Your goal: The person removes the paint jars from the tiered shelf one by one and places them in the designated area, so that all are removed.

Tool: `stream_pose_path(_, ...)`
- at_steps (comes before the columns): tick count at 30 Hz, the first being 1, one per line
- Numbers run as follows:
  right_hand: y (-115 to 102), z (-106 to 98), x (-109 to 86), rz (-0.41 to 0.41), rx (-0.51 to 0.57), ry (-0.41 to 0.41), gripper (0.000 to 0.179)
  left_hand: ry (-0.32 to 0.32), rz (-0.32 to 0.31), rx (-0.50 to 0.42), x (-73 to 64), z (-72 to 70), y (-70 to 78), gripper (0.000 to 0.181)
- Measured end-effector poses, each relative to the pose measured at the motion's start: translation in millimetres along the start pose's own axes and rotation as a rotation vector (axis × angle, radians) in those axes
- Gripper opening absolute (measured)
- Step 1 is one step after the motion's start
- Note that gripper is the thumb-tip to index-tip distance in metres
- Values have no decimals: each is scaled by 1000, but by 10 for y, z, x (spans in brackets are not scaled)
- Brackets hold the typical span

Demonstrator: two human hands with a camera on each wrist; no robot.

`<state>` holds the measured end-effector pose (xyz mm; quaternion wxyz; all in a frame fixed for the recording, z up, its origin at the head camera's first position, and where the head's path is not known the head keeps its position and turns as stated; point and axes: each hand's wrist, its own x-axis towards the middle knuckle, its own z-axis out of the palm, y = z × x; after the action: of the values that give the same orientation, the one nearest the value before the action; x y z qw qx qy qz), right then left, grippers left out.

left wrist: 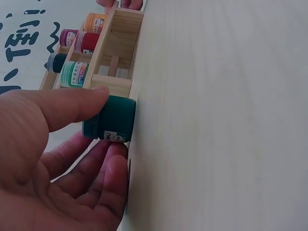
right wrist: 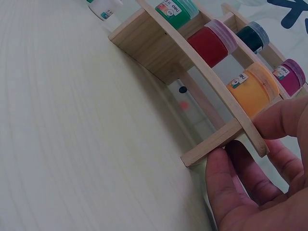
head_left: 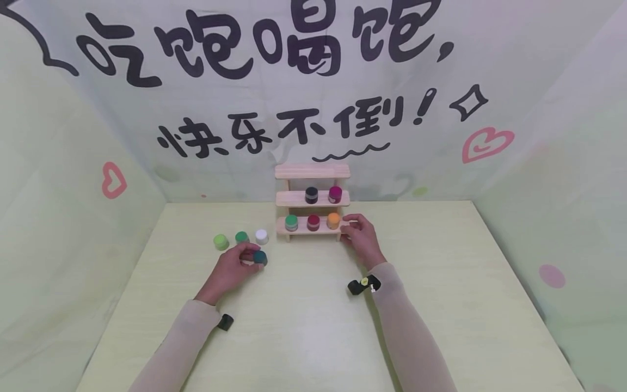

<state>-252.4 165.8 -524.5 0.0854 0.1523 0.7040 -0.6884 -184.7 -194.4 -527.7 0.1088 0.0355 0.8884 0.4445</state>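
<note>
My left hand (head_left: pixel 234 269) pinches a dark teal paint jar (left wrist: pixel 116 119) between thumb and fingers, at table level, left of a small three-tier wooden rack (head_left: pixel 313 198). With thumb on the bottom shelf's end and fingers beneath it, my right hand (head_left: pixel 361 238) grips the rack's right side. That shelf bears a green jar (head_left: pixel 291 222), a dark red jar (right wrist: pixel 211 44) and an orange jar (right wrist: pixel 252 91). On the middle shelf stand a black-looking jar (head_left: pixel 311 195) and a magenta jar (head_left: pixel 335 194). The top shelf (head_left: pixel 312 172) holds nothing.
Beyond my left hand, a light green jar (head_left: pixel 221 242), a green jar (head_left: pixel 242 237) and a white jar (head_left: pixel 262 236) stand on the pale table (head_left: pixel 303 321). A printed cloth (head_left: pixel 220 179) hangs right behind the rack, with more cloth along both sides.
</note>
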Motion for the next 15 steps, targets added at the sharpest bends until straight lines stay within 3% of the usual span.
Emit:
stream_pose_path(8, 4, 4, -6, -4, 6, -8, 30, 0, -19, 3, -5, -28, 18, 45)
stream_pose_path(15, -3, 6, -7, -7, 12, -8, 30, 39, 59, -37, 23, -76, 67, 45)
